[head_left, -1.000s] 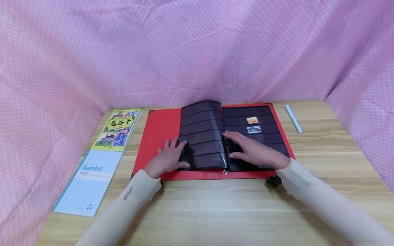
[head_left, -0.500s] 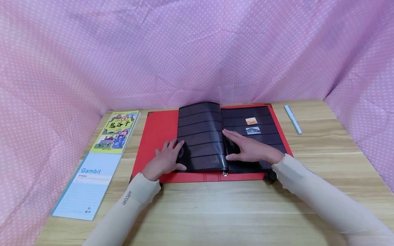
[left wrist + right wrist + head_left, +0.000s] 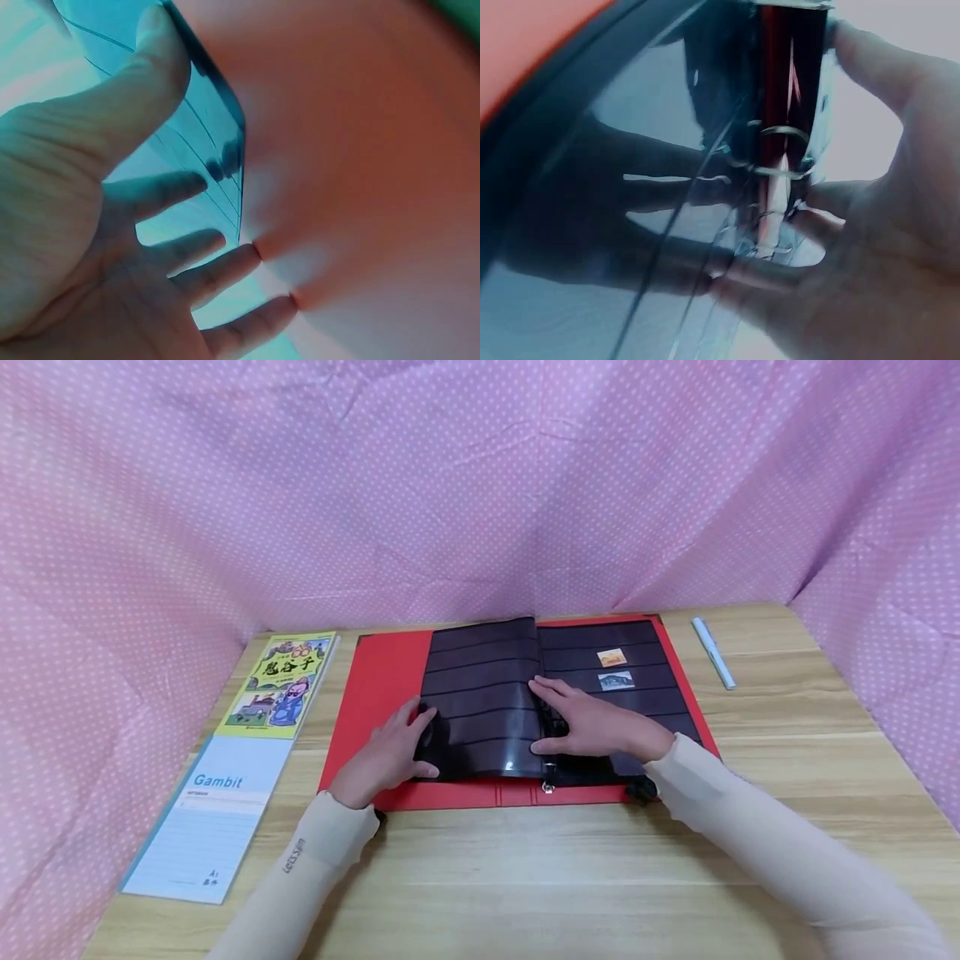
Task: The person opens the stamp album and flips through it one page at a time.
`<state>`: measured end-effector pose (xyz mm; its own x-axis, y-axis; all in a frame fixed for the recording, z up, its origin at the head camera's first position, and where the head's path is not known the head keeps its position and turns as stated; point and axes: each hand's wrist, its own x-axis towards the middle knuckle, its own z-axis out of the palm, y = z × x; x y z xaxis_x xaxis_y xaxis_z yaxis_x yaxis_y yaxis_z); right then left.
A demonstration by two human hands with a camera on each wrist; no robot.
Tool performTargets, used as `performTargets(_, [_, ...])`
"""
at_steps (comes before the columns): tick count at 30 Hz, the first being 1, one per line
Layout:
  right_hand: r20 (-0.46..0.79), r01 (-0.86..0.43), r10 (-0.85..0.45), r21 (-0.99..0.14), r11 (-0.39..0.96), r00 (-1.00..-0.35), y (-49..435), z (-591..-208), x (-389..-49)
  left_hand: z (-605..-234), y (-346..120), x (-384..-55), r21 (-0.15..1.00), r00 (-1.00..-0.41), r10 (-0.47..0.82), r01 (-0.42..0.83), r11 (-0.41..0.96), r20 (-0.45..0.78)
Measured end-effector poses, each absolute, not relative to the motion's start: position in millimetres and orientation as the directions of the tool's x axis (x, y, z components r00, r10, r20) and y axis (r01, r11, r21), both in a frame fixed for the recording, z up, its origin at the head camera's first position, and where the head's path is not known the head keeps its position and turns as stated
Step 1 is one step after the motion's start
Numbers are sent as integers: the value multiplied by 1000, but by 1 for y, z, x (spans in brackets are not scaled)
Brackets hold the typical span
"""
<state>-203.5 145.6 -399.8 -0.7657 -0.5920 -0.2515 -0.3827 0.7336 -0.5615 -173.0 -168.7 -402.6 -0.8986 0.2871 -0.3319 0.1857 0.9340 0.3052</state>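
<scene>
My left hand and right hand spread straight-fingered — lopsided pressing could crease the page at twelve o'clock.

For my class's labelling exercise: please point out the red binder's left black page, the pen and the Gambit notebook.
Left black page (image 3: 482,693), head view: middle of its face.
Pen (image 3: 713,652), head view: middle of its length.
Gambit notebook (image 3: 212,820), head view: middle of its visible cover.

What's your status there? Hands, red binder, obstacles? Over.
Left hand at outer edge of glossy black page. Right hand touching it beside metal rings. Red hardcover binder open. Light-blue pen aside, not obstructing.
</scene>
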Motion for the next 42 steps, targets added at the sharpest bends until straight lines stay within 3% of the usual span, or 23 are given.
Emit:
performTargets(8, [-256, -409, -589, -513, 755, -766, 127, -396, -200, -401, -182, -172, 123, -911, 234, 204, 971, -339])
performTargets(13, [-284, -436, -572, -420, 796, -770, 114, -398, -196, -401, -188, -165, 122, -907, 200, 166, 979, -371])
performTargets(16, [-282, -422, -561, -427, 800, -778, 116, -397, -199, -401, -190, -162, 141, -900, 208, 166, 976, -382])
performTargets(20, [-215, -337, -524, -556, 760, -824, 139, -391, -211, -402, -191, -162, 152, -896, 220, 174, 973, -385])
performTargets(23, [-191, -293, -481, -589, 754, -855, 165, -391, -214, -401, -192, -162, 151, -892, 215, 167, 974, -398])
performTargets(32, [-167, -291, -378, -392, 873, -910, 229, -399, -171, -399, -194, -161, 158, -883, 206, 152, 976, -423])
performTargets(42, [-148, -145, -222, -407, 902, -964, 254, -411, -145, -400, -200, -167, 177, -873, 262, 206, 962, -412])
